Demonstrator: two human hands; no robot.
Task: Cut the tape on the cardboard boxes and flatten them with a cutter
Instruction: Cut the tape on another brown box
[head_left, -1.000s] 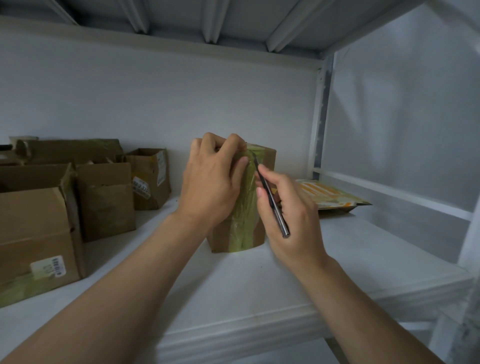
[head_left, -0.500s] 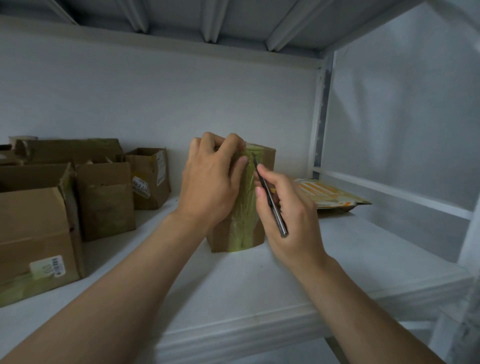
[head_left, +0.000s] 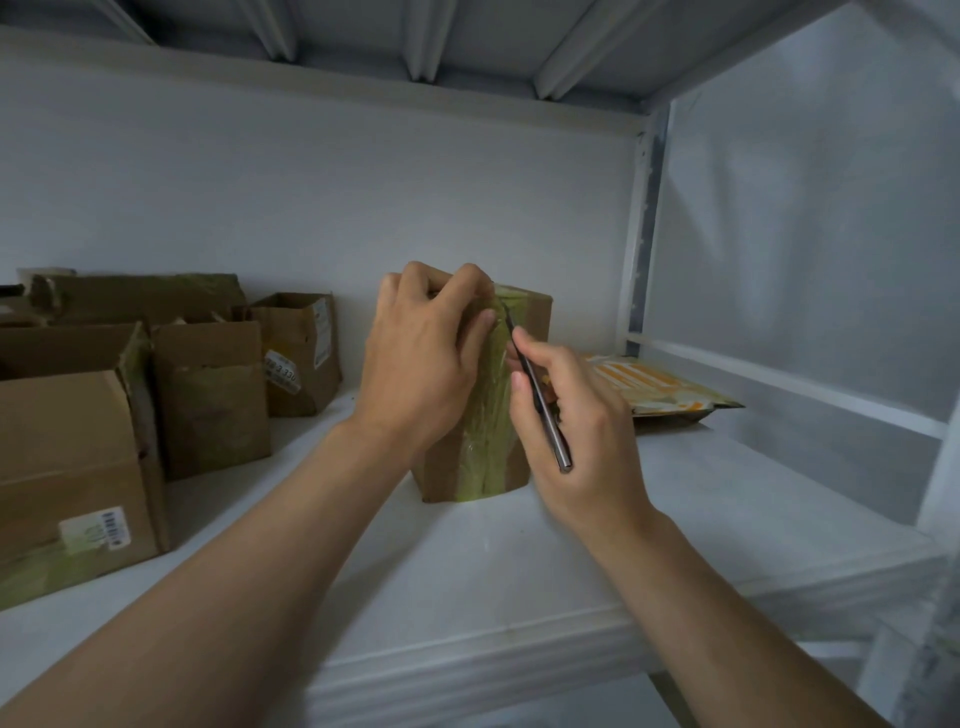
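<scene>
One upright brown box (head_left: 536, 318), green-taped seam (head_left: 491, 426)

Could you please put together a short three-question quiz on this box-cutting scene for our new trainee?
1. True or false: the right hand holds the cutter with its tip up by the green tape on the small box.
2. Where does the left hand grip that box? A) at its top B) at its base C) not at all
3. What lies flat on the shelf beyond the right hand?
Key: 1 true; 2 A; 3 a yellow and orange mailer bag.
</scene>
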